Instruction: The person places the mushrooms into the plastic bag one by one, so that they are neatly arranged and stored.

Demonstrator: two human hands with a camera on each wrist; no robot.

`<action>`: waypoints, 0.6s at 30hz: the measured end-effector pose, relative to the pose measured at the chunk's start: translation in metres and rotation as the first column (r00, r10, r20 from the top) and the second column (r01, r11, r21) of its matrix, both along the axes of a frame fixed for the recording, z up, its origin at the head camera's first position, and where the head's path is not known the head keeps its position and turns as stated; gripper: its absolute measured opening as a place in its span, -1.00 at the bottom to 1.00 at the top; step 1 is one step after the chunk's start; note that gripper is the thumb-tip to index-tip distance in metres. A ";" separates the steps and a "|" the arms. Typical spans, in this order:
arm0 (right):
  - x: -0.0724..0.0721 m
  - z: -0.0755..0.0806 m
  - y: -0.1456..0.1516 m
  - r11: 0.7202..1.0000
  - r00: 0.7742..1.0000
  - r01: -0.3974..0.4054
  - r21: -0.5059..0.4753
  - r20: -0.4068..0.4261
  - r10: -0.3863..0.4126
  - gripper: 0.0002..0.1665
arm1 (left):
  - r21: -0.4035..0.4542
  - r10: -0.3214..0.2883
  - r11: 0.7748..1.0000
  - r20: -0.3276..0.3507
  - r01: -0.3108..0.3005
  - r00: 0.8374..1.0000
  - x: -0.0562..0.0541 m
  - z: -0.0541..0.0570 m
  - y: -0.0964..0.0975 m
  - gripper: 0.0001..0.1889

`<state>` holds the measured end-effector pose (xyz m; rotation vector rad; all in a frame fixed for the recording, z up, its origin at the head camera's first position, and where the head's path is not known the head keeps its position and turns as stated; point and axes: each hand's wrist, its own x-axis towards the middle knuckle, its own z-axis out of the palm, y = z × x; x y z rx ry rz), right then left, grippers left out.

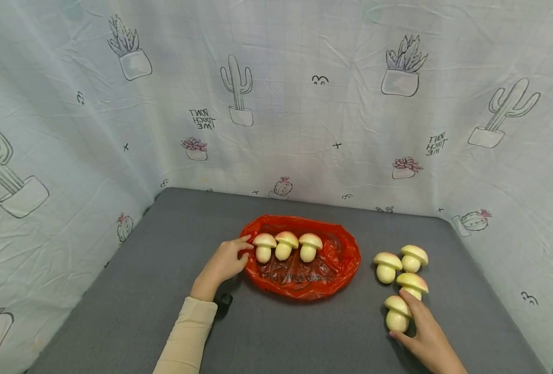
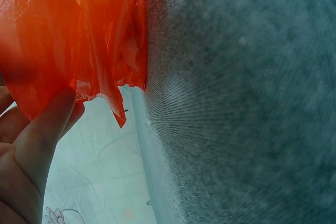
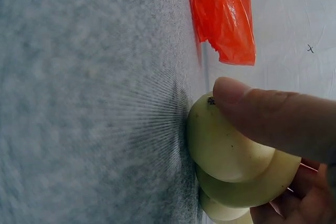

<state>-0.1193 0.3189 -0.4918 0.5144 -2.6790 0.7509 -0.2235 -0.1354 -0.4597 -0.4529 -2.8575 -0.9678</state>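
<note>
My left hand pinches the left rim of a red plastic bag, which lies spread wide with its edge raised. In the left wrist view the thumb presses the outside of the red film, with other fingers partly hidden behind it. Three mushroom-shaped pieces sit in a row inside the bag, their caps cream tinged with pink. At the right, my right hand grips another mushroom-shaped piece, thumb at the stem's end and fingers over the cap. In the right wrist view this piece appears against the table surface.
Three more mushroom-shaped pieces cluster just beyond the right hand. A small black object shows beside the left wrist. The grey table is bordered by a pale curtain printed with potted cacti.
</note>
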 end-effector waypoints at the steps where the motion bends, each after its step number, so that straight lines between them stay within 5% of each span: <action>1: 0.000 0.000 0.000 1.000 1.000 0.003 0.003 0.003 -0.003 0.12 | 0.000 0.002 1.000 -0.001 -0.002 1.000 0.000 0.000 0.000 -0.69; 9: 0.002 0.006 -0.001 0.997 0.995 0.073 0.000 0.062 -0.073 0.08 | -0.002 0.004 1.000 0.020 -0.004 1.000 -0.001 0.001 -0.001 -0.67; 18: -0.004 0.025 -0.007 0.992 0.997 0.059 -0.109 0.059 -0.053 0.07 | -0.007 0.007 1.000 0.000 -0.007 1.000 -0.001 -0.001 0.000 -0.68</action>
